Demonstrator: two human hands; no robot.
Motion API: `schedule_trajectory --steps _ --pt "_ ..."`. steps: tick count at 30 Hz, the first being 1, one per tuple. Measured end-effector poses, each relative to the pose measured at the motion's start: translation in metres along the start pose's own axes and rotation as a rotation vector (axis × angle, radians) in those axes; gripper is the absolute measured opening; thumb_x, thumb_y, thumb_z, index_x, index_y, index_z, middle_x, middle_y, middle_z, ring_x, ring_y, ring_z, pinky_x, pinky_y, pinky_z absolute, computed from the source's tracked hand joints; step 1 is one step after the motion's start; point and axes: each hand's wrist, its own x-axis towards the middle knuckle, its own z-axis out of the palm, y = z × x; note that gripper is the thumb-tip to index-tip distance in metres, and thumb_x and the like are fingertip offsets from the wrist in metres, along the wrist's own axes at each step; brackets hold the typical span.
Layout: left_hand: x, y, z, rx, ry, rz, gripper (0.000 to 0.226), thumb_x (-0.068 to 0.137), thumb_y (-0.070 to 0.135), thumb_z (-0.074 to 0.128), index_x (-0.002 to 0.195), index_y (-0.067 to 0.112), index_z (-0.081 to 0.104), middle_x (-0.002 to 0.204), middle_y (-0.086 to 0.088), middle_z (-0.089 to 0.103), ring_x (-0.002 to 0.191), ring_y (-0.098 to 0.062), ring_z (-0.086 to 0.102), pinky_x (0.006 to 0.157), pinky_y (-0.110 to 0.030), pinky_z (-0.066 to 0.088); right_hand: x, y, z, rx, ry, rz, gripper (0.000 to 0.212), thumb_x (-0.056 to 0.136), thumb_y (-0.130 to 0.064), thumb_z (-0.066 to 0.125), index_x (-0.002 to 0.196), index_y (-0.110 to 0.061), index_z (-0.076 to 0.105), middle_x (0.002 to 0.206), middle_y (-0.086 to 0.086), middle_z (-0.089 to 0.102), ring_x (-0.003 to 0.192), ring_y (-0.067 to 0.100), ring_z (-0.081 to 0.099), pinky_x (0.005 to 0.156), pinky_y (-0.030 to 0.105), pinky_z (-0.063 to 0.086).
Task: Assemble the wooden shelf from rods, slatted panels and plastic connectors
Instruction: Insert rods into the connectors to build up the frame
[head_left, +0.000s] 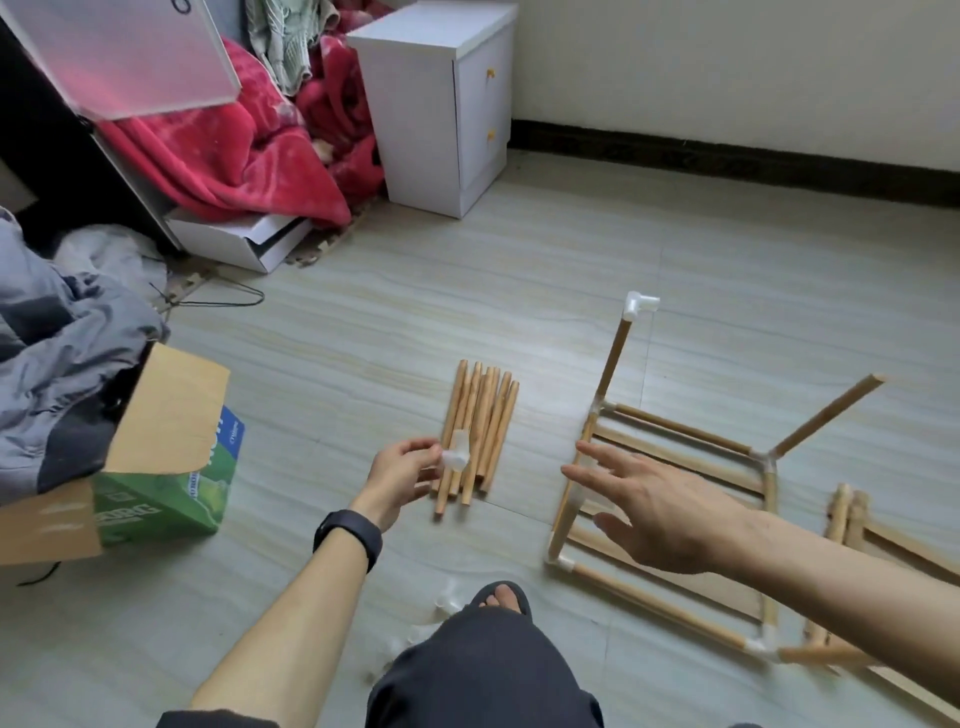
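**Shelf frame (680, 427) lying at my right, connector (455, 457) pinched in my left grip (402, 475)**

Shelf frame is lying flat on the floor (363, 312), right of centre, with white plastic corners joining its rods. From its far left corner one rod is standing up, tilted slightly and capped by an elbow connector (641, 304). From the far right corner another rod is slanting up and out to the right.

My left grip is pinching a white connector between curled fingertips and thumb, just over the near end of the loose rods (478, 431), which are lying side by side in a bundle. My right grip (649, 512) is hovering wide open over the frame's left edge, fingers spread and holding nothing. I cannot tell whether it is touching the wood.

Bare floor is showing between the bundle and the frame, and more beyond both toward the wall. On the left, a cardboard box (166, 415) is crowding that side. Slatted panels (852, 514) are lying at the right edge, just beside the frame. A few small white pieces (449, 597), blurred, are sitting near my knee.
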Motion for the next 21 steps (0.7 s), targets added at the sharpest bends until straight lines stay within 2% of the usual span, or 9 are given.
schedule_trajectory --steps 2,4,6,9,12,17,19,21 --pt "-0.017 0.057 0.025 -0.071 -0.140 0.089 0.014 0.098 0.019 0.066 0.111 0.017 0.069 0.085 0.003 0.072 0.075 -0.012 0.068 0.067 -0.025 0.053 -0.004 0.003 -0.010 0.087 0.036 0.016 0.057 0.102 -0.049 0.048 0.155 -0.042 0.030 0.167 -0.011 0.018 0.145 0.014 0.038 0.115 0.036 0.040" --pt "-0.040 0.104 0.053 -0.111 -0.277 0.173 0.013 0.097 0.019 0.066 0.110 0.018 0.069 0.083 0.005 0.073 0.073 -0.011 0.069 0.067 -0.024 0.053 -0.009 0.010 -0.020 0.248 0.121 0.060 0.055 0.100 -0.052 0.051 0.151 -0.035 0.041 0.158 -0.007 0.039 0.138 0.013 0.046 0.114 0.033 0.040" --pt "-0.065 0.138 0.083 -0.139 -0.407 0.239 0.015 0.096 0.018 0.066 0.111 0.018 0.068 0.086 0.003 0.073 0.074 -0.013 0.069 0.067 -0.025 0.052 -0.017 0.018 -0.033 0.558 0.260 0.141 0.058 0.096 -0.057 0.055 0.147 -0.031 0.047 0.143 -0.004 0.056 0.122 0.010 0.060 0.107 0.032 0.048" --pt "-0.096 0.166 0.128 -0.117 -0.554 0.292 0.022 0.093 0.016 0.069 0.115 0.015 0.067 0.095 -0.002 0.074 0.080 -0.016 0.068 0.069 -0.026 0.052 -0.035 0.032 -0.053 1.110 0.482 0.224 0.067 0.083 -0.068 0.055 0.141 -0.035 0.049 0.122 0.000 0.071 0.101 0.012 0.072 0.093 0.037 0.058" --pt "-0.115 0.175 0.171 -0.057 -0.602 0.306 0.024 0.092 0.014 0.071 0.116 0.013 0.067 0.097 -0.002 0.074 0.081 -0.015 0.067 0.070 -0.027 0.052 -0.058 0.051 -0.067 1.473 0.625 0.165 0.050 0.089 -0.055 0.058 0.135 -0.036 0.053 0.110 0.000 0.076 0.095 0.022 0.076 0.074 0.030 0.061" --pt "-0.127 0.173 0.231 0.041 -0.588 0.292 0.024 0.091 0.017 0.073 0.115 0.013 0.070 0.095 0.002 0.075 0.082 -0.014 0.066 0.078 -0.032 0.049 -0.081 0.080 -0.056 1.611 0.873 0.189 0.037 0.081 -0.045 0.076 0.117 -0.033 0.071 0.110 0.006 0.076 0.099 0.022 0.074 0.079 0.028 0.059" --pt "-0.126 0.170 0.250 0.109 -0.578 0.309 0.025 0.089 0.020 0.076 0.113 0.014 0.071 0.093 0.003 0.076 0.080 -0.012 0.067 0.077 -0.030 0.049 -0.086 0.090 -0.045 1.665 0.925 0.174 0.039 0.077 -0.050 0.084 0.112 -0.036 0.074 0.112 0.006 0.075 0.102 0.022 0.074 0.082 0.029 0.059" --pt "-0.122 0.168 0.266 0.179 -0.567 0.326 0.024 0.088 0.023 0.078 0.111 0.017 0.072 0.097 0.002 0.077 0.080 -0.010 0.069 0.073 -0.028 0.050 -0.088 0.099 -0.034 1.668 0.965 0.194 0.042 0.078 -0.049 0.085 0.115 -0.035 0.074 0.114 0.006 0.075 0.102 0.022 0.074 0.084 0.030 0.059"
